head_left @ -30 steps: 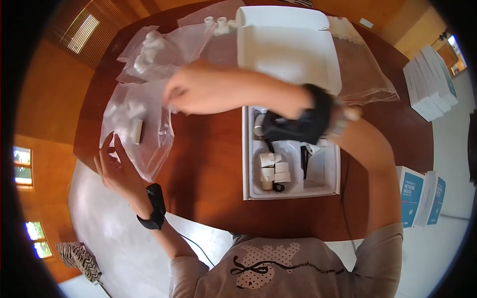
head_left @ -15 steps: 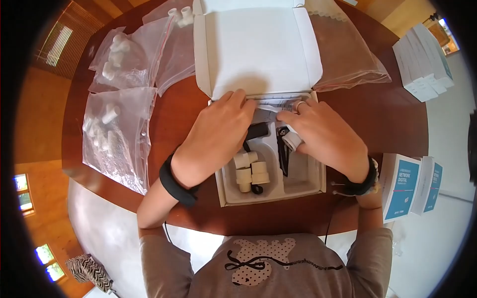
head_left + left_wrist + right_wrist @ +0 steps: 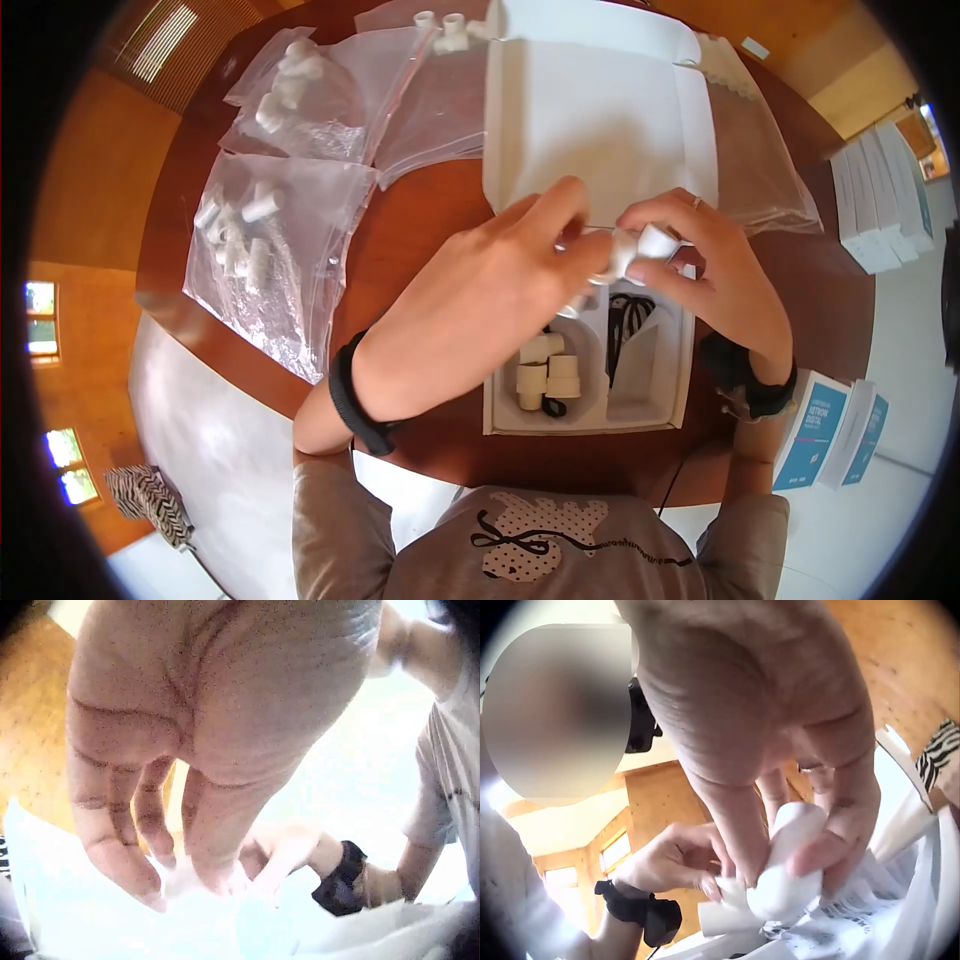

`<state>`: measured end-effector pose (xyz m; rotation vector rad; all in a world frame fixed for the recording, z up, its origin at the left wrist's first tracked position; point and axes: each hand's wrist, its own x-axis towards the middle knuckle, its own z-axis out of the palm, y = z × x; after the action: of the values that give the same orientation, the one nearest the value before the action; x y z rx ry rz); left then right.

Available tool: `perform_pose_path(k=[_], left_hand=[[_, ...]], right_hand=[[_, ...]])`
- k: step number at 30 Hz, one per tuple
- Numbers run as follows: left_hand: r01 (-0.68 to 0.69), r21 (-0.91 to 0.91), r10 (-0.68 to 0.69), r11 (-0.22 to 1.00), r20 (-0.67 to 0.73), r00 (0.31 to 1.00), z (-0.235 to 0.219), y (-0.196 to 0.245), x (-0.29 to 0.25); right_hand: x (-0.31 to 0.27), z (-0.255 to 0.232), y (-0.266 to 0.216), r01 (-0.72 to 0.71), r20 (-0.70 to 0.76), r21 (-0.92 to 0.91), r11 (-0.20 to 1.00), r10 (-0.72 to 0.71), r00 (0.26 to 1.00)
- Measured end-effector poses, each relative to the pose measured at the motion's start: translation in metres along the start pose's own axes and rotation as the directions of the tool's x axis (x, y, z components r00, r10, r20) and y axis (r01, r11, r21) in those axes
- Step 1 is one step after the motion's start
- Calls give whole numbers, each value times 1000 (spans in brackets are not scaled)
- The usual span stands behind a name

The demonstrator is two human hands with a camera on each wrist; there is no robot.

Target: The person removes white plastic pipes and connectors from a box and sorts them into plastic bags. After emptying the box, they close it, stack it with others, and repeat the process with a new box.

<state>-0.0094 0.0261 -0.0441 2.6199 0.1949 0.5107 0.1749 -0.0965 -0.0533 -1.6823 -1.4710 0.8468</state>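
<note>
Above the open white box (image 3: 684, 385), both hands meet close together. My right hand (image 3: 725, 270) grips a white plastic pipe fitting (image 3: 657, 243) between thumb and fingers; its rounded, bent body shows in the right wrist view (image 3: 791, 874). From the left, my left hand (image 3: 490, 290) reaches in with curled fingers and pinches another white fitting (image 3: 733, 891) right beside the first. Glare washes out that piece in the left wrist view. Several cream pipe fittings (image 3: 548, 375) lie in the box's left compartment, and a coiled black cable (image 3: 628, 325) lies to their right.
Clear plastic bags of white fittings (image 3: 240, 240) lie on the left of the brown table (image 3: 420, 220). Another clear bag (image 3: 765, 170) lies right of the box's raised lid (image 3: 605, 110). Blue-and-white boxes (image 3: 815, 430) and a white stack (image 3: 880, 200) stand at the right.
My right hand, earlier stretched left over the bags, came back over the box and holds a fitting. My left hand left the lower bag, and both hands now meet at the fittings.
</note>
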Motion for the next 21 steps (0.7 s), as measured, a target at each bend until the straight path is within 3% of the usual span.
perform_pose_path(k=[2, 3, 4, 6, 7, 9, 12, 13, 16, 17, 18, 20, 21], left_hand=[[-59, -202, 30, 978, -141, 990, -11, 6, -1], [-84, -232, 37, 969, -203, 979, -15, 7, 0], [-118, -212, 60, 970, -261, 964, -15, 6, 1], [-185, -169, 112, 968, -365, 924, -11, 1, 5], [-225, -183, 146, 957, -369, 918, -9, -4, 7], [-306, -210, 210, 929, -381, 900, -3, -12, 12], [-243, -299, 106, 923, -409, 906, -8, -14, 12], [-267, -252, 113, 930, -496, 861, -13, -18, 16], [27, -229, -150, 973, -541, 828, -39, -50, 18], [184, 43, -133, 982, -533, 836, -41, -75, 17], [321, 312, -120, 894, -523, 844, -38, -106, 12], [429, 518, -168, 740, -475, 864, -27, -153, -5], [469, 478, -222, 743, -485, 846, -27, -165, -7]], right_hand=[[4, 10, 1, -100, -32, 312, 945, 116, 993], [6, 10, 3, -54, 26, 391, 919, 47, 999], [7, 14, -2, -161, 55, 629, 760, 162, 985], [9, 24, -14, -293, 199, 924, 246, 347, 917], [10, 25, -2, -319, 299, 946, 65, 213, 930], [16, 30, -15, -303, 292, 952, 41, 175, 940], [29, 35, -18, -247, 240, 968, 35, 144, 960], [37, 34, -20, -237, 233, 971, 9, 147, 961], [64, 30, -33, -231, 251, 965, -128, 173, 953], [75, 32, -36, -194, 217, 973, -128, 198, 956], [86, 34, -39, -203, 213, 976, -74, 188, 959], [112, 37, -45, -214, 205, 976, 38, 166, 965], [123, 41, -50, -212, 191, 970, 122, 165, 968]])
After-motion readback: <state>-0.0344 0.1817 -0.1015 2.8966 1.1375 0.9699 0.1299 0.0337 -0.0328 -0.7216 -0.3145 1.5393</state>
